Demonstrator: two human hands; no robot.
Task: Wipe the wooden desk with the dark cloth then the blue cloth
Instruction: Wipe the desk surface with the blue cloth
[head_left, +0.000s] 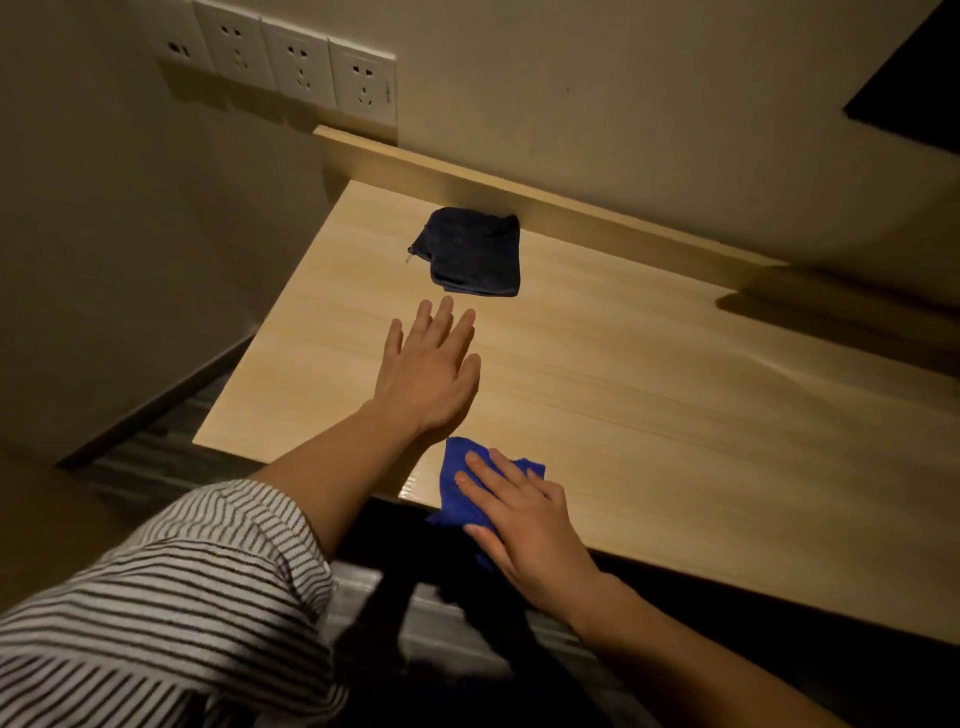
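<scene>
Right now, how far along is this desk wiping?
Nothing shows as finished. The dark cloth lies folded near the back of the desk, untouched; the open left hand is stretched toward it. The right hand presses the blue cloth at the front edge. Seemingly both wipes remain.
</scene>
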